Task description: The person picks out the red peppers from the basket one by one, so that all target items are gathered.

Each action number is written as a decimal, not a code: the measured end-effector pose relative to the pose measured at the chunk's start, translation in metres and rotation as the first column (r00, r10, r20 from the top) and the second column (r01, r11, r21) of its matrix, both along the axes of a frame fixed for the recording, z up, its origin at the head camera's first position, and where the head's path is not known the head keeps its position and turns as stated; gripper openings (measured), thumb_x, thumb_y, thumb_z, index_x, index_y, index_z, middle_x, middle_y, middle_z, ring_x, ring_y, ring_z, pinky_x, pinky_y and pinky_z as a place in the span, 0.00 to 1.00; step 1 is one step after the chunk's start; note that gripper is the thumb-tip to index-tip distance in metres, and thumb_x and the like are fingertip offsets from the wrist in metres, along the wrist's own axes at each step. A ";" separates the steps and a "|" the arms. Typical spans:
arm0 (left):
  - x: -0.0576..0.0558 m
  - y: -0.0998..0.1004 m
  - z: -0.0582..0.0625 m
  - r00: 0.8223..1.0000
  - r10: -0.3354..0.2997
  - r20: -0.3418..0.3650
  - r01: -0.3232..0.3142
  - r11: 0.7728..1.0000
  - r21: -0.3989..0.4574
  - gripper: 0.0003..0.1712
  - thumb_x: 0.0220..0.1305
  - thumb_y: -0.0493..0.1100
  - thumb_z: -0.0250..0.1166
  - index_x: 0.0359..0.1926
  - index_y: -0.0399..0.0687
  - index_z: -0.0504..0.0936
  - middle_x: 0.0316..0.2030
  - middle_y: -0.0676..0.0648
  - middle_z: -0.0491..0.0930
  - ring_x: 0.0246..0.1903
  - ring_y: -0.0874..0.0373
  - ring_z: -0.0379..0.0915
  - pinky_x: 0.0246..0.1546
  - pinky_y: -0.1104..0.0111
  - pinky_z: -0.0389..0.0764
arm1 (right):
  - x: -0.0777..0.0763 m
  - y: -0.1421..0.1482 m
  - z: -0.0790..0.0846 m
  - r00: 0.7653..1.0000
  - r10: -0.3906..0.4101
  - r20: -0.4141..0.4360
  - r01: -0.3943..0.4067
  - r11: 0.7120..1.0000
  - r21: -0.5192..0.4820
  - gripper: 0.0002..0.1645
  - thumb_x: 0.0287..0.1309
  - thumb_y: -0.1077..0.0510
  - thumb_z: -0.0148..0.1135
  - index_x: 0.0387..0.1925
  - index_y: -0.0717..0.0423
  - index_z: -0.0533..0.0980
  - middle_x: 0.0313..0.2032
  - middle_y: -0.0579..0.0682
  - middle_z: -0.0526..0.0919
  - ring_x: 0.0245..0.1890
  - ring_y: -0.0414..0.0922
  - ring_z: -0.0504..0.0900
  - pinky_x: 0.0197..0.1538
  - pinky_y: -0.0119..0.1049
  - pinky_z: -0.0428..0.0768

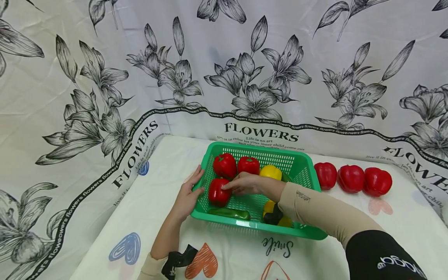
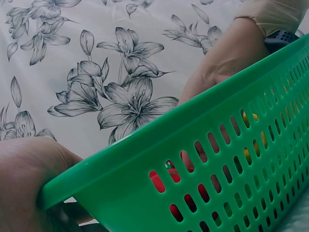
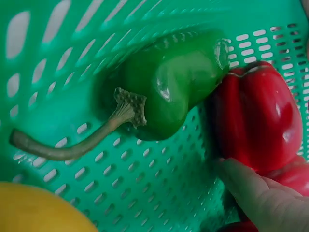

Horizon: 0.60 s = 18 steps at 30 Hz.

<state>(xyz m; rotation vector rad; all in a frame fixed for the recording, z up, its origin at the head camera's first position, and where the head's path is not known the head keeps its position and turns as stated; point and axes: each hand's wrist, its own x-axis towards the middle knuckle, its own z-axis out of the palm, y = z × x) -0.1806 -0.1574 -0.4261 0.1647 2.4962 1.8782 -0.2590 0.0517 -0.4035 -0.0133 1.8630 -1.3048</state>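
A green plastic basket (image 1: 253, 229) holds several red, yellow and green peppers. At its left end my left hand (image 1: 187, 196) grips the rim, also seen in the left wrist view, where the hand (image 2: 31, 176) wraps the corner of the basket (image 2: 120, 154). Inside, my right hand (image 1: 246, 183) touches the right side of a red bell pepper (image 1: 219, 192). In the right wrist view the thumb (image 3: 251, 193) lies against that red bell pepper (image 3: 258, 116), beside a green pepper (image 3: 166, 79) with a long stem. The undersides of the right fingers are hidden.
Three red bell peppers (image 1: 351, 179) stand in a row right of the basket. Further red bell peppers (image 1: 224, 165) and a yellow pepper (image 1: 270, 172) lie along the basket's back. A flower-printed cloth (image 1: 259, 77) hangs behind the white-covered table (image 1: 154, 217).
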 end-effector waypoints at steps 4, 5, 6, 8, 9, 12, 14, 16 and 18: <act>0.000 0.001 0.001 1.000 -0.002 0.005 0.002 1.000 0.002 0.31 0.66 0.33 0.49 0.70 0.50 0.59 0.72 0.59 0.48 0.73 0.55 0.37 0.66 0.54 0.57 | 0.000 -0.002 -0.004 0.999 -0.024 -0.025 0.025 1.000 0.011 0.16 0.51 0.52 0.67 0.19 0.55 0.73 0.32 0.47 0.76 0.38 0.44 0.74 0.58 0.43 0.73; 0.000 0.001 0.001 1.000 -0.002 0.003 0.002 1.000 0.002 0.31 0.66 0.33 0.49 0.70 0.49 0.59 0.72 0.59 0.48 0.73 0.55 0.37 0.66 0.54 0.57 | 0.000 -0.003 -0.005 0.999 -0.029 -0.026 0.029 1.000 0.012 0.18 0.51 0.51 0.67 0.16 0.54 0.70 0.28 0.47 0.74 0.36 0.44 0.73 0.57 0.42 0.73; 0.000 0.000 0.001 1.000 -0.002 -0.001 0.002 1.000 0.003 0.31 0.66 0.32 0.49 0.70 0.49 0.59 0.72 0.58 0.48 0.73 0.54 0.37 0.66 0.54 0.57 | 0.000 -0.004 -0.006 0.999 -0.033 -0.028 0.033 0.999 0.011 0.20 0.51 0.51 0.67 0.14 0.52 0.68 0.25 0.46 0.71 0.35 0.43 0.72 0.56 0.41 0.73; 0.000 0.000 0.000 1.000 0.000 -0.002 0.000 1.000 0.003 0.31 0.65 0.32 0.49 0.69 0.49 0.59 0.72 0.57 0.48 0.73 0.53 0.37 0.66 0.53 0.56 | 0.001 -0.005 -0.006 0.999 -0.038 -0.027 0.038 0.999 0.012 0.22 0.51 0.51 0.67 0.13 0.52 0.66 0.23 0.46 0.70 0.34 0.43 0.71 0.54 0.40 0.74; 0.000 0.001 0.000 1.000 0.000 -0.006 0.000 1.000 0.002 0.31 0.65 0.32 0.49 0.69 0.48 0.59 0.72 0.56 0.48 0.73 0.52 0.37 0.66 0.53 0.56 | 0.000 -0.006 -0.007 0.999 -0.040 -0.026 0.041 0.999 0.015 0.23 0.51 0.51 0.67 0.12 0.51 0.64 0.22 0.47 0.68 0.33 0.43 0.71 0.53 0.38 0.74; 0.001 0.001 0.001 1.000 0.002 -0.005 -0.002 1.000 0.002 0.31 0.65 0.32 0.49 0.70 0.48 0.59 0.72 0.55 0.49 0.73 0.52 0.37 0.66 0.52 0.56 | 0.000 -0.008 -0.009 0.999 -0.038 -0.028 0.039 0.999 0.026 0.24 0.50 0.51 0.68 0.12 0.51 0.63 0.23 0.47 0.69 0.36 0.43 0.72 0.51 0.37 0.74; 0.002 0.002 0.001 1.000 0.001 -0.006 -0.001 1.000 0.000 0.32 0.65 0.31 0.49 0.70 0.48 0.59 0.72 0.55 0.49 0.73 0.51 0.37 0.66 0.52 0.56 | 0.000 -0.008 -0.010 0.999 -0.036 -0.030 0.037 0.999 0.033 0.24 0.49 0.50 0.69 0.13 0.51 0.63 0.25 0.48 0.71 0.38 0.43 0.72 0.52 0.38 0.74; 0.003 0.002 0.002 1.000 0.002 -0.008 -0.002 1.000 0.001 0.32 0.65 0.31 0.49 0.70 0.48 0.59 0.72 0.54 0.49 0.73 0.51 0.37 0.66 0.52 0.55 | -0.001 -0.008 -0.011 0.999 -0.036 -0.030 0.037 0.999 0.032 0.23 0.49 0.50 0.69 0.14 0.51 0.64 0.30 0.49 0.73 0.40 0.44 0.72 0.53 0.39 0.75; 0.003 0.002 0.003 1.000 0.001 -0.010 -0.001 1.000 0.001 0.32 0.65 0.31 0.49 0.70 0.47 0.58 0.73 0.55 0.48 0.73 0.51 0.37 0.66 0.52 0.55 | -0.002 -0.009 -0.012 0.999 -0.041 -0.030 0.042 0.999 0.031 0.22 0.48 0.50 0.69 0.15 0.52 0.65 0.33 0.49 0.74 0.42 0.44 0.72 0.55 0.40 0.75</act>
